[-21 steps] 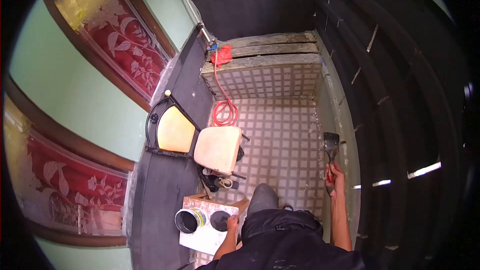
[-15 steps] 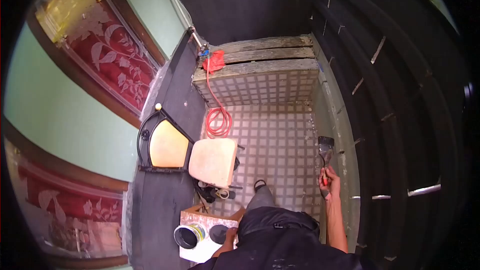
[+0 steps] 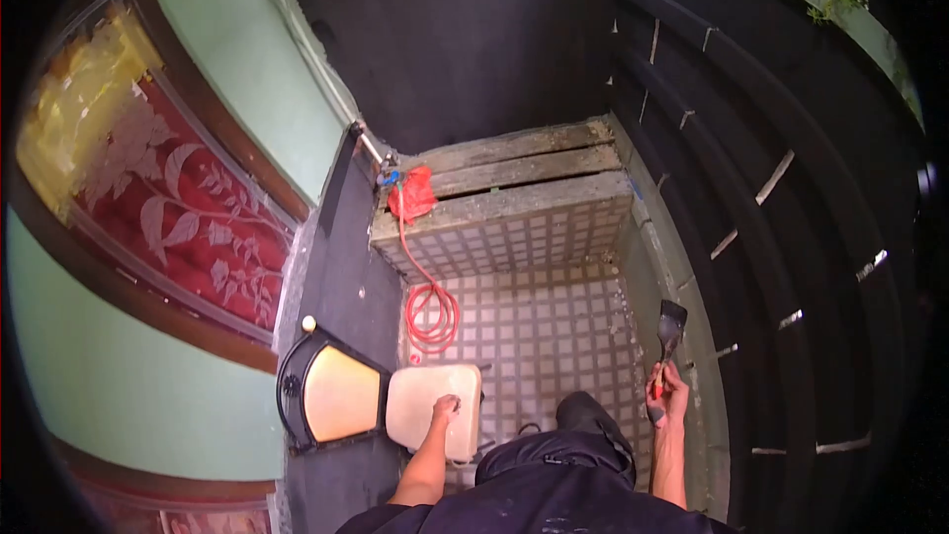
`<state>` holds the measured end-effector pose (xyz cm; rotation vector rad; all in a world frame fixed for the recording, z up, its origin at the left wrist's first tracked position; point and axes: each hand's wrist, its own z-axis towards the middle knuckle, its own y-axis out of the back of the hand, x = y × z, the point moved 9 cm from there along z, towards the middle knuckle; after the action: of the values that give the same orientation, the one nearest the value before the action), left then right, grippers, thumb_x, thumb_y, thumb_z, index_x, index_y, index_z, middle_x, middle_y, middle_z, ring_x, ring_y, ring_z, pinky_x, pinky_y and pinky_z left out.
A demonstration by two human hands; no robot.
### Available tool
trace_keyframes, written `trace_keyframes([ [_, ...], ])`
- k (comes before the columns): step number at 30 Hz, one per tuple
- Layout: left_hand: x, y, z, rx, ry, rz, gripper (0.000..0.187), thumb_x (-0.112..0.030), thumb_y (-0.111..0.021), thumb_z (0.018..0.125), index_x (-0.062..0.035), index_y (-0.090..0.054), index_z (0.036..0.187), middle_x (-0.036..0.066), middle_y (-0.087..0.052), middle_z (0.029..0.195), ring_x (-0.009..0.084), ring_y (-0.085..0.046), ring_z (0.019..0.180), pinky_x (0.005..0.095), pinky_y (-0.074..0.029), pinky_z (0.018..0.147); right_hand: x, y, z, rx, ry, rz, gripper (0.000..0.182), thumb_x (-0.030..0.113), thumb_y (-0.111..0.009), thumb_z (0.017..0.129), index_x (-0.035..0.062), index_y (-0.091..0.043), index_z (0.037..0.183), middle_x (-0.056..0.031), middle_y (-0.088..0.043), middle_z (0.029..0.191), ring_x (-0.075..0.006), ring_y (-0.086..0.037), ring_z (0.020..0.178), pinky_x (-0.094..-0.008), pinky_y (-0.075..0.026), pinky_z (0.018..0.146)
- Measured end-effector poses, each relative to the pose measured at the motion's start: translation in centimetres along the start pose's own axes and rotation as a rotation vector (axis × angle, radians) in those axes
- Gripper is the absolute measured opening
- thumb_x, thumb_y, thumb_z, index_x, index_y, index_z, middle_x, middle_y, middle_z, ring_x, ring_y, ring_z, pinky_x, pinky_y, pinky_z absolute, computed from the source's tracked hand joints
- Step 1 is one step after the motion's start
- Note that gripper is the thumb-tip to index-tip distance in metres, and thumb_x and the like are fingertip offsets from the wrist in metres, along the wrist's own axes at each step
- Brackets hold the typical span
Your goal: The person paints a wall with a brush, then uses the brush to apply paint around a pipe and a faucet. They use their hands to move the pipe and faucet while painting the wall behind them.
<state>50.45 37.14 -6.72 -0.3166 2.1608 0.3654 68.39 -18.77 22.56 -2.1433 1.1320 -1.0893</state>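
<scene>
My right hand [image 3: 667, 396] is closed around the handle of a wide paintbrush [image 3: 672, 326], low beside the right wall. Dark bristles point up and away from me, close to the pale ledge [image 3: 692, 336] along that wall's foot. Over on the left, my left hand [image 3: 448, 405] is above the cream seat of a chair [image 3: 405, 405], overlapping it in this view. Its fingers are curled in, with dark marks at the tips and nothing sticking out of them. The chair has a black frame and a yellow backrest [image 3: 341, 391].
A coiled red hose [image 3: 432, 318] lies on the checked tile floor [image 3: 534, 336]. It runs up to a tap [image 3: 390, 178] beside a red cloth [image 3: 413, 193] on the wooden-topped step [image 3: 514, 178]. The black-painted ridged wall [image 3: 791, 237] on the right has pale unpainted streaks.
My view has shifted forward, and the paint bucket and its white stand have left the frame. My left hand has moved from beside them to over the chair seat. The brush stays in my right hand.
</scene>
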Motion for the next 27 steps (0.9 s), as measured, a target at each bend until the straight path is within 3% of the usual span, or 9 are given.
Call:
trace_keyframes([
  [5,-8.4,-3.9,5.5,0.076,0.047,-0.333,0.012,-0.013,-0.066,0.089,-0.0053,-0.072,0.097,0.004,-0.066,0.082,0.0135,-0.061,0.071,0.0285,-0.050,0.063,1.1,-2.5,5.9,-0.008,0.055,-0.087,0.055,0.008,-0.062,0.095,0.0092,-0.042,0.146,-0.0132,-0.070,0.110,-0.0235,-0.069,0.090,-0.0323,-0.059,0.076],
  [8,-7.2,-5.0,9.7,0.041,0.018,0.234,0.014,-0.015,-0.067,0.092,-0.0041,-0.069,0.101,0.007,-0.069,0.090,0.0191,-0.065,0.079,0.0316,-0.052,0.064,1.6,-4.9,11.2,0.066,0.058,-0.132,0.057,0.004,-0.063,0.094,0.0029,-0.038,0.146,-0.0154,-0.067,0.116,-0.0224,-0.069,0.096,-0.0329,-0.059,0.080],
  [10,-6.7,-6.4,8.0,0.033,0.107,-0.397,0.012,-0.015,-0.066,0.092,-0.0065,-0.069,0.100,0.006,-0.067,0.086,0.0183,-0.065,0.080,0.0315,-0.052,0.064,2.2,-8.7,14.1,0.112,0.058,-0.185,0.055,0.000,-0.062,0.093,-0.0033,-0.040,0.143,-0.0165,-0.065,0.119,-0.0228,-0.068,0.106,-0.0321,-0.060,0.084],
  [12,-11.2,-7.7,6.4,0.120,-0.430,1.004,0.010,-0.013,-0.064,0.093,-0.0090,-0.070,0.100,0.005,-0.065,0.084,0.0181,-0.065,0.082,0.0330,-0.054,0.065,2.3,-12.5,17.9,0.167,0.042,-0.233,0.054,-0.002,-0.061,0.093,-0.0043,-0.040,0.142,-0.0160,-0.064,0.120,-0.0240,-0.067,0.108,-0.0316,-0.060,0.085],
  [14,-9.8,-7.8,6.5,0.160,-0.271,1.248,0.011,-0.013,-0.067,0.089,-0.0096,-0.069,0.098,0.008,-0.068,0.091,0.0215,-0.067,0.083,0.0360,-0.056,0.069,2.0,-17.7,21.5,0.208,0.033,-0.284,0.042,-0.003,-0.060,0.092,-0.0058,-0.049,0.133,-0.0154,-0.064,0.118,-0.0232,-0.067,0.108,-0.0302,-0.060,0.084],
  [18,-9.0,-3.7,4.9,-0.087,-0.128,0.298,0.023,-0.025,-0.071,0.079,-0.0111,-0.071,0.097,0.008,-0.072,0.104,0.0265,-0.068,0.097,0.0396,-0.057,0.084,-0.7,-27.7,28.4,0.325,-0.066,-0.403,0.039,-0.003,-0.057,0.090,-0.0039,-0.052,0.129,-0.0133,-0.065,0.113,-0.0195,-0.067,0.095,-0.0307,-0.060,0.076],
  [22,-14.6,-3.4,4.3,-0.208,-0.780,1.027,0.015,-0.015,-0.070,0.091,-0.0076,-0.073,0.104,0.004,-0.071,0.088,0.0203,-0.069,0.075,0.0364,-0.058,0.065,-6.3,-39.7,33.3,0.423,-0.136,-0.497,0.042,0.001,-0.056,0.087,0.0021,-0.053,0.130,-0.0066,-0.068,0.101,-0.0144,-0.065,0.078,-0.0300,-0.057,0.066],
  [24,-11.2,0.8,8.9,-0.252,-0.195,0.331,0.020,-0.020,-0.073,0.084,-0.0085,-0.071,0.101,0.007,-0.072,0.094,0.0236,-0.070,0.083,0.0388,-0.057,0.071,-10.1,-45.1,35.0,0.484,-0.146,-0.541,0.043,0.001,-0.055,0.087,0.0019,-0.051,0.130,-0.0086,-0.068,0.102,-0.0148,-0.064,0.077,-0.0311,-0.057,0.065],
  [27,-11.0,3.5,12.3,-0.316,-0.091,0.221,0.024,-0.023,-0.075,0.075,-0.0102,-0.070,0.095,0.009,-0.070,0.097,0.0278,-0.068,0.091,0.0401,-0.056,0.079,-16.6,-52.1,37.5,0.529,-0.158,-0.561,0.040,0.002,-0.052,0.089,0.0038,-0.050,0.129,-0.0108,-0.069,0.099,-0.0149,-0.063,0.074,-0.0295,-0.054,0.060],
])
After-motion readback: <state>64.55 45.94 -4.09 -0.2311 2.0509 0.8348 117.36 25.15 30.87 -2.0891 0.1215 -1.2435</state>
